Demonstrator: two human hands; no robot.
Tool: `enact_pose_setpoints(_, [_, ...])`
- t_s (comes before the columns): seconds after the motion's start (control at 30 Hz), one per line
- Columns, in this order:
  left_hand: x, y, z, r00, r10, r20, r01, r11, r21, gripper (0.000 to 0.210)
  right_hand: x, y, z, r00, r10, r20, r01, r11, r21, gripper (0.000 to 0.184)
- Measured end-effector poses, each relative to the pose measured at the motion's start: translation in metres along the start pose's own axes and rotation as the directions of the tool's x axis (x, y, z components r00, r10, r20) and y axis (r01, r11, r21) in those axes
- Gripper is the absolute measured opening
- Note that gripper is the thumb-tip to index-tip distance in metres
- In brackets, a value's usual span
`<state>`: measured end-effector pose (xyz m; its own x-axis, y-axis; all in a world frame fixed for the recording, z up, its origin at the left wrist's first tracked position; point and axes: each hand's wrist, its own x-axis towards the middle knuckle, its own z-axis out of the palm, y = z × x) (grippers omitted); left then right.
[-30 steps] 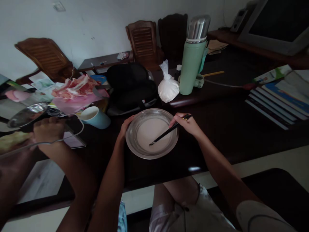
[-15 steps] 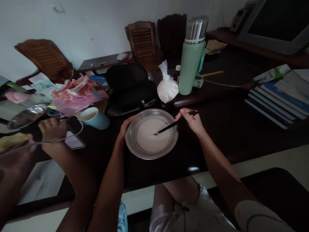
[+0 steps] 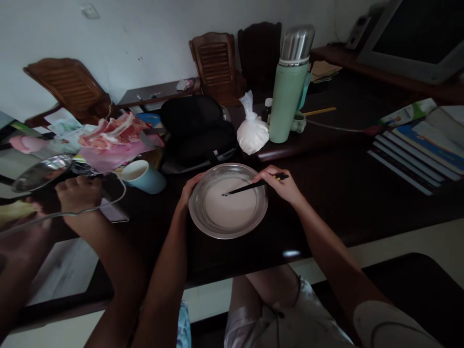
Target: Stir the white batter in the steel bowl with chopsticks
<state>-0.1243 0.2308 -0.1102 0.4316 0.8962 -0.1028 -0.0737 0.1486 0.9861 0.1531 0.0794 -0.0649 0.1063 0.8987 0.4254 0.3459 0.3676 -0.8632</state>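
A round metal bowl [image 3: 195,212] stands on the dark table in front of me, with a pale, milky liquid [image 3: 232,210] in it. My left hand [image 3: 190,188] is closed on the bowl's left rim, its fingers partly hidden behind the wall. Dark chopsticks [image 3: 246,188] are pinched in my right hand [image 3: 277,182] at the bowl's right rim. Their tips dip into the liquid, left of the middle. Behind the bowl sits a tied plastic bag of white powder [image 3: 253,135].
A green thermos [image 3: 289,99] rises beside the bag, with a black open case [image 3: 197,130] left of it. A blue cup [image 3: 143,177], raw meat [image 3: 114,131] and a co-worker's hand [image 3: 79,193] are at left. Stacked books [image 3: 416,154] lie at right.
My right hand has moved slightly left and down, and the chopstick tips have shifted left and up through the liquid. My left hand stays on the bowl.
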Motion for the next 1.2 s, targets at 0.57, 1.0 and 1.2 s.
enact_pose_setpoints(0.57, [-0.001, 0.0, 0.001, 1.0, -0.015, 0.005, 0.015, 1.0, -0.005, 0.043, -0.001, -0.004, 0.007, 0.993, 0.0, 0.117, 0.0, 1.0, 0.004, 0.033])
enact_pose_setpoints(1.0, [0.0, 0.0, 0.002, 1.0, -0.013, 0.004, 0.013, 1.0, -0.011, 0.043, -0.001, -0.008, 0.001, 0.986, 0.162, 0.045, -0.168, 0.964, 0.204, 0.045])
enact_pose_setpoints(1.2, [-0.003, 0.003, 0.005, 1.0, -0.006, -0.011, 0.006, 1.0, 0.006, 0.041, -0.001, -0.004, 0.007, 0.994, -0.001, 0.113, -0.002, 1.0, 0.031, 0.034])
